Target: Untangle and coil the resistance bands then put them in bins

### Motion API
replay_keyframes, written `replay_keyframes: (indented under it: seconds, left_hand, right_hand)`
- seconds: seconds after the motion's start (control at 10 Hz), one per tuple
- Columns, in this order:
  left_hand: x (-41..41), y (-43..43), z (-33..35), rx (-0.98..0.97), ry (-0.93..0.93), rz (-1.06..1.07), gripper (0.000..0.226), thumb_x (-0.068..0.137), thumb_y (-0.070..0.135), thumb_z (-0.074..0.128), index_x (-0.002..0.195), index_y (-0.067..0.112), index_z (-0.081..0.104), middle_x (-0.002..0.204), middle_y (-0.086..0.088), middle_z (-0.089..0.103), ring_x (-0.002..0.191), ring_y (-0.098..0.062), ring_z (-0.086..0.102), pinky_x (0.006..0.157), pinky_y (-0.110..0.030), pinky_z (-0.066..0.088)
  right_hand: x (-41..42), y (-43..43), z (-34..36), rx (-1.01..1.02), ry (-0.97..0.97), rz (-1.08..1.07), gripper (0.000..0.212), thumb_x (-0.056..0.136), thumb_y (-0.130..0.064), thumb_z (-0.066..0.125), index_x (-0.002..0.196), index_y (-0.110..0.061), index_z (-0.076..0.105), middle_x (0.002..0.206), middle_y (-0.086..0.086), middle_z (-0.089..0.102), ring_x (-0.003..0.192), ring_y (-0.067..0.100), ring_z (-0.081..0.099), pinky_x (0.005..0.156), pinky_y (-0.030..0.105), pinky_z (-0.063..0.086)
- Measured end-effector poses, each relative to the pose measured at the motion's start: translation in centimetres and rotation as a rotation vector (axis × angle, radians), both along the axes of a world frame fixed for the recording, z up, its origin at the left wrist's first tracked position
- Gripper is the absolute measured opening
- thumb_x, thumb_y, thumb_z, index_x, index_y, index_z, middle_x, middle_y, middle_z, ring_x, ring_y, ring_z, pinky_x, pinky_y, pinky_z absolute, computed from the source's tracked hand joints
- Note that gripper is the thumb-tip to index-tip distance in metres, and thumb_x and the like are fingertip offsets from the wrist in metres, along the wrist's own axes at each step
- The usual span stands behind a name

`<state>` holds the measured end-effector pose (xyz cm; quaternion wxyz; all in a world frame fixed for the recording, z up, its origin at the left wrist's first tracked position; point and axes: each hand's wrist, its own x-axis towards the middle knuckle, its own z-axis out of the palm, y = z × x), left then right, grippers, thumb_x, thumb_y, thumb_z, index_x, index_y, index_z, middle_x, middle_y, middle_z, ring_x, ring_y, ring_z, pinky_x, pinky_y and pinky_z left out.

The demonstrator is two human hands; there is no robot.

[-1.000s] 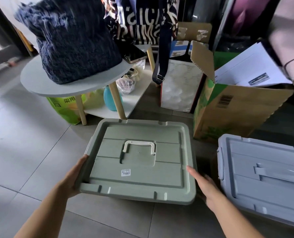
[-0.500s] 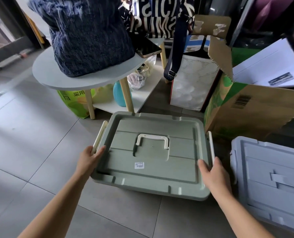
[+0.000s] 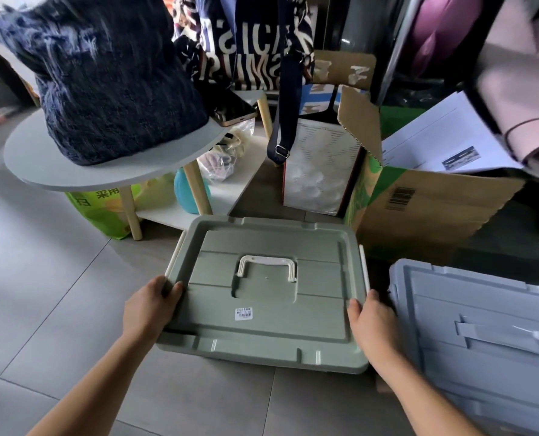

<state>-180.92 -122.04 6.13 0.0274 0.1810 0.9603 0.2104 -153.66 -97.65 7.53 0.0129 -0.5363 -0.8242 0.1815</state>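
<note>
L hand (image 3: 150, 309) grips the green bin (image 3: 261, 328) at its left rim, thumb on the lid, fingers curled round the edge. R hand (image 3: 375, 325) grips the right rim the same way, just below the white side latch (image 3: 364, 265). Lid is on, white handle (image 3: 267, 267) flat in the middle. Bin is at the tiled floor; can't tell if lifted. Grey bin (image 3: 482, 341) is just beside it on the right, lid on. Behind: cardboard box (image 3: 434, 209), and a round table (image 3: 41, 165) w/ a dark knit bundle (image 3: 104, 83) & phone (image 3: 233, 111).

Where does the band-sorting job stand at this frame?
Done: nothing yet; no resistance bands in view. In hand: left hand and right hand grip the side edges of the green bin lid, its white side latches swung out. Left: open it, open the closed grey-blue bin, untangle, coil and store the bands.
</note>
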Motion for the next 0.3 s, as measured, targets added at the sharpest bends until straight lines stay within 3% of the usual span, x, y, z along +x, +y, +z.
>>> replay_keyframes:
  seconds: [0.1,0.2,0.3]
  left_hand:
    - [0.5,0.2,-0.3,-0.003,-0.014,-0.020,0.038,0.089,0.046,0.054,0.066,0.018,0.044,0.061,0.001,0.054,0.061,-0.026,0.050,0.052,-0.030,0.032]
    - [0.2,1.1,0.3,-0.123,-0.066,0.009,0.038,0.090,0.052,0.047,0.072,0.019,0.047,0.066,0.002,0.056,0.065,-0.024,0.053,0.052,-0.028,0.035]
    - [0.8,0.8,0.5,-0.050,-0.170,0.015,0.033,0.094,0.049,0.043,0.084,0.018,0.049,0.079,-0.007,0.061,0.074,-0.028,0.055,0.063,-0.034,0.043]
  right_hand:
    - [0.5,0.4,-0.5,0.044,-0.134,0.041,0.052,0.102,-0.035,0.032,0.137,0.002,0.032,0.113,0.012,0.065,0.089,0.018,0.067,0.066,0.024,0.055]
    - [0.2,0.2,0.1,-0.008,-0.221,0.077,0.063,0.103,-0.036,0.028,0.148,0.003,0.006,0.145,0.018,0.041,0.115,0.022,0.057,0.083,0.026,0.050]
    - [1.4,1.8,2.3,-0.096,-0.218,0.227,0.065,0.101,-0.041,0.033,0.148,-0.002,0.013,0.142,0.016,0.044,0.116,0.023,0.056,0.087,0.031,0.049]
